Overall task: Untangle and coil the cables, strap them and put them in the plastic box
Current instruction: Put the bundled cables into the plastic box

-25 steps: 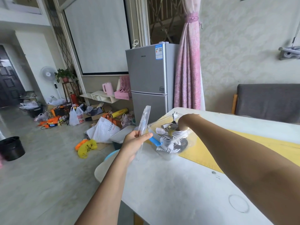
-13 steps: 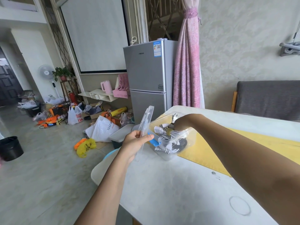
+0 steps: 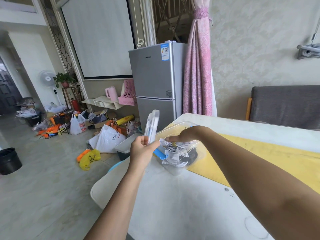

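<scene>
The box (image 3: 174, 170) stands very near the edge of the table (image 3: 173, 205), at 11 o'clock from the person, partly on the yellow mat (image 3: 277, 158). I judge that a push from the right hand (image 3: 185, 135) can slide it over this edge to the floor. The lid (image 3: 152, 125) is upright at 9 o'clock of the box. The left hand (image 3: 141, 149) pinches it only at its lower end, so it can slip or tip. The cables (image 3: 176, 149) lie inside the box under the right hand. A loop can spring up and be caught when the lid closes. Whether this hand grips them or only presses, I cannot tell.

Count: one table, one mat, one box, one lid, two hands, one blue clip (image 3: 160, 153). The cables are several white coils; the exact number is not readable.
</scene>
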`<state>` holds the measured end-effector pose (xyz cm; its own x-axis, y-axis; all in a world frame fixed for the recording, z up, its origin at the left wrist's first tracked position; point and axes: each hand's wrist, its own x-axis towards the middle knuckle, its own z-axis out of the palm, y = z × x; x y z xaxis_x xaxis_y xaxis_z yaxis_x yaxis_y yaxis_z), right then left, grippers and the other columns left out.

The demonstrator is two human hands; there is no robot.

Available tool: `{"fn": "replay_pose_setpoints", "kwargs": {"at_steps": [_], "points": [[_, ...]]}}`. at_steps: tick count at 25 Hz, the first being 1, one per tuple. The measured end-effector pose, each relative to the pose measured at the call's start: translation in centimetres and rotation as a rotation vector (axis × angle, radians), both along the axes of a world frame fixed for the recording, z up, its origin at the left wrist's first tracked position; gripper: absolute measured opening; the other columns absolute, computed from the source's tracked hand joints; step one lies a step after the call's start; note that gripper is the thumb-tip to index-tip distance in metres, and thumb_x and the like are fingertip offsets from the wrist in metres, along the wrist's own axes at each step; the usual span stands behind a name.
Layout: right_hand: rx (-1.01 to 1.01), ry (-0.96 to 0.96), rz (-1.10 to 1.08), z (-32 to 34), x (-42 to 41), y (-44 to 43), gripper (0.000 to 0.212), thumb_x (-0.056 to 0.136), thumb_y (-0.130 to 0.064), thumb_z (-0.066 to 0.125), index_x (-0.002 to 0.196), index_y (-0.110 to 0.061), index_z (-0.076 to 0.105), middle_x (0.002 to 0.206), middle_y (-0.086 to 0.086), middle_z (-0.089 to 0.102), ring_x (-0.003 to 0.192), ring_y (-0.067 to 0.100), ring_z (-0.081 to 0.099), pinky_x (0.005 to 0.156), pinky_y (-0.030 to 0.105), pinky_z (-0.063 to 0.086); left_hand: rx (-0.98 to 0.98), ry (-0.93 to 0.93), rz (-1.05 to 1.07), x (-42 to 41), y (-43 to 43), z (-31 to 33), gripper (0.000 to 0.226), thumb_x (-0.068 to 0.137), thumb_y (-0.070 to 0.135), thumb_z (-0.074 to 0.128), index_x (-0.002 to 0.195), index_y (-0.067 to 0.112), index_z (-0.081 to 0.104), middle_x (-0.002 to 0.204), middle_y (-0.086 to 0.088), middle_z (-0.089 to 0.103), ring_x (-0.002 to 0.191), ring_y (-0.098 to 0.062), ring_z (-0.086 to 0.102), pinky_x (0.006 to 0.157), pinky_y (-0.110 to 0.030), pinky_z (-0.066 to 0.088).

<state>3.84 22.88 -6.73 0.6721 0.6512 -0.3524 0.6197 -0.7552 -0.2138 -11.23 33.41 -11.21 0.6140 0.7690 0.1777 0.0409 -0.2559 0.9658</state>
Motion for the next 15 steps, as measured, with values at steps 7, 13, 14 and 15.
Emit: {"fn": "replay_pose_setpoints", "kwargs": {"at_steps": [7,13,14,15], "points": [[0.267,-0.127,-0.055,0.0,0.6,-1.1,0.065,0.085,-0.064,0.051,0.116,-0.008,0.064,0.119,0.012,0.064,0.110,0.026,0.057,0.091,0.034,0.042,0.603,0.130,0.016,1.9,-3.6,6.8,0.032,0.074,0.017,0.073,0.070,0.020,0.041,0.067,0.006,0.045,0.061,-0.014,0.044,0.051,-0.026,0.032],[1.336,0.064,-0.474,-1.3,2.9,-8.0,0.026,0.095,-0.025,0.049,0.086,-0.010,0.068,0.085,0.007,0.068,0.077,0.019,0.058,0.069,0.026,0.045,0.955,0.496,-0.075,5.1,-7.4,6.8,0.025,0.081,0.019,0.072,0.100,0.015,0.056,0.107,-0.006,0.065,0.100,-0.030,0.060,0.069,-0.030,0.037],[1.403,0.208,-0.503,-1.8,3.0,-8.5,0.032,0.098,-0.033,0.044,0.096,-0.010,0.067,0.091,0.006,0.067,0.081,0.019,0.060,0.075,0.028,0.047,0.961,0.533,-0.102,5.8,-7.8,6.6,0.030,0.081,0.023,0.074,0.102,0.015,0.055,0.108,-0.007,0.065,0.101,-0.030,0.060,0.069,-0.031,0.037],[1.395,0.328,-0.510,-2.3,3.2,-8.9,0.041,0.099,-0.042,0.040,0.105,-0.011,0.065,0.098,0.006,0.066,0.087,0.019,0.061,0.081,0.031,0.048,0.955,0.559,-0.131,6.5,-8.1,6.2,0.034,0.080,0.027,0.075,0.103,0.014,0.054,0.108,-0.006,0.065,0.100,-0.030,0.060,0.068,-0.031,0.037]]}}
